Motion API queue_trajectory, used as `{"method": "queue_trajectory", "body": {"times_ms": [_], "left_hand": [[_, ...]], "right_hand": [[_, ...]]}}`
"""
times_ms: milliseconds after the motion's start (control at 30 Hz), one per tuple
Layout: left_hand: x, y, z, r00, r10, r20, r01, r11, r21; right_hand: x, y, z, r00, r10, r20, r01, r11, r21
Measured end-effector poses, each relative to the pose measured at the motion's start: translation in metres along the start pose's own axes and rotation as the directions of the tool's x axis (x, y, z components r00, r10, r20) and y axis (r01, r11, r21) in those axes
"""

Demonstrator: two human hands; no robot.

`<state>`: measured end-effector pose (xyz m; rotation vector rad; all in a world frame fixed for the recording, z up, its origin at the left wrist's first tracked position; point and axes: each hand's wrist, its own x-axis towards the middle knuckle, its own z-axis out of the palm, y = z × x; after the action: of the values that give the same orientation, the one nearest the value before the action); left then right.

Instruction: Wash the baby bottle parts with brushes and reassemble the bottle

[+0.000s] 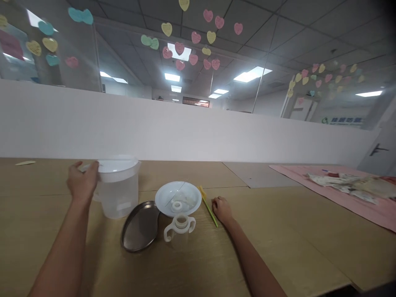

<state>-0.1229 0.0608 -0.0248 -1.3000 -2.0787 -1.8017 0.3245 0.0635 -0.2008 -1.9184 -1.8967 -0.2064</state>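
Wood-toned surface point(278, 239), backed by a white partition point(185, 132). Far right: pink cloth point(293, 171) bearing a crumpled, pale heap point(346, 185). Between the two hands: kidney-shaped, shiny metal tray point(141, 227); round, shallow white bowl point(160, 206), containing a white ring point(173, 208) and clear pieces; clear bottle point(180, 237) with white two-handled collar, in front of the bowl; slim green stick with yellow tip point(210, 212), lying just beside the right hand point(222, 209). That hand rests on the surface, released, fingers loosely curled. At left, behind the tray: translucent plastic pitcher point(119, 198), smooth, tapering, white-topped; upright, long axis vertical, handle pointing left. Left hand point(82, 181) at its rim, handle side; whether the fingers close around the handle cannot be told.
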Motion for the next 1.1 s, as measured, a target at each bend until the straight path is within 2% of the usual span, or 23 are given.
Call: {"method": "queue_trajectory", "body": {"times_ms": [33, 100, 133, 167, 233, 267, 300, 333, 367, 433, 533, 567, 600, 667, 800, 967, 1100], "left_hand": [[-0.002, 0.007, -0.007, 0.999, -0.046, 0.024, 0.042, 0.988, 0.147], [-0.01, 0.029, -0.025, 0.993, -0.066, 0.101, 0.023, 0.924, 0.383], [-0.016, 0.043, -0.034, 0.995, -0.066, 0.074, 0.024, 0.886, 0.464], [-0.025, 0.057, -0.041, 0.998, -0.01, 0.057, -0.02, 0.87, 0.492], [-0.047, 0.087, -0.046, 0.986, 0.169, -0.003, -0.154, 0.905, 0.398], [-0.06, 0.101, -0.043, 0.963, 0.268, -0.025, -0.25, 0.926, 0.284], [-0.075, 0.112, -0.035, 0.932, 0.36, 0.039, -0.362, 0.925, 0.115], [-0.09, 0.12, -0.022, 0.878, 0.449, 0.167, -0.443, 0.894, -0.072], [-0.105, 0.125, -0.006, 0.785, 0.526, 0.329, -0.483, 0.851, -0.206], [-0.132, 0.122, 0.031, 0.531, 0.612, 0.586, -0.595, 0.762, -0.257], [-0.161, 0.097, 0.082, 0.213, 0.603, 0.769, -0.699, 0.644, -0.311], [-0.167, 0.087, 0.094, 0.163, 0.594, 0.788, -0.702, 0.631, -0.33], [-0.171, 0.078, 0.104, 0.13, 0.59, 0.797, -0.705, 0.62, -0.344], [-0.174, 0.064, 0.116, 0.092, 0.581, 0.809, -0.712, 0.606, -0.355], [-0.174, 0.056, 0.126, 0.069, 0.566, 0.821, -0.747, 0.575, -0.333], [-0.173, 0.058, 0.135, 0.082, 0.533, 0.842, -0.796, 0.543, -0.266], [-0.175, 0.059, 0.133, 0.104, 0.501, 0.859, -0.813, 0.541, -0.217]], "right_hand": [[0.0, -0.001, -0.001, 1.0, 0.003, 0.003, -0.003, 1.0, -0.005], [0.001, -0.002, -0.003, 1.0, 0.011, 0.008, -0.011, 1.0, -0.017], [0.002, -0.003, -0.004, 1.0, 0.016, 0.01, -0.015, 1.0, -0.024], [0.002, -0.004, -0.005, 1.0, 0.021, 0.01, -0.02, 0.999, -0.031], [0.003, -0.007, -0.007, 0.999, 0.033, 0.008, -0.033, 0.999, -0.043], [0.003, -0.009, -0.009, 0.999, 0.04, 0.006, -0.04, 0.998, -0.046], [0.003, -0.011, -0.01, 0.999, 0.048, 0.004, -0.048, 0.998, -0.048], [0.002, -0.013, -0.011, 0.998, 0.057, 0.001, -0.057, 0.997, -0.048], [0.002, -0.016, -0.013, 0.998, 0.066, -0.002, -0.066, 0.997, -0.047], [0.0, -0.021, -0.017, 0.997, 0.08, -0.004, -0.081, 0.996, -0.042], [-0.003, -0.029, -0.024, 0.996, 0.084, -0.002, -0.084, 0.996, -0.03], [-0.004, -0.032, -0.027, 0.997, 0.081, 0.004, -0.081, 0.996, -0.024], [-0.004, -0.034, -0.03, 0.997, 0.076, 0.013, -0.076, 0.997, -0.02], [-0.005, -0.039, -0.034, 0.997, 0.062, 0.042, -0.061, 0.998, -0.016], [-0.007, -0.047, -0.037, 0.993, -0.002, 0.12, 0.004, 1.0, -0.015], [-0.008, -0.05, -0.034, 0.984, -0.072, 0.162, 0.075, 0.997, -0.009], [-0.01, -0.047, -0.031, 0.976, -0.132, 0.172, 0.13, 0.991, 0.026]]}}
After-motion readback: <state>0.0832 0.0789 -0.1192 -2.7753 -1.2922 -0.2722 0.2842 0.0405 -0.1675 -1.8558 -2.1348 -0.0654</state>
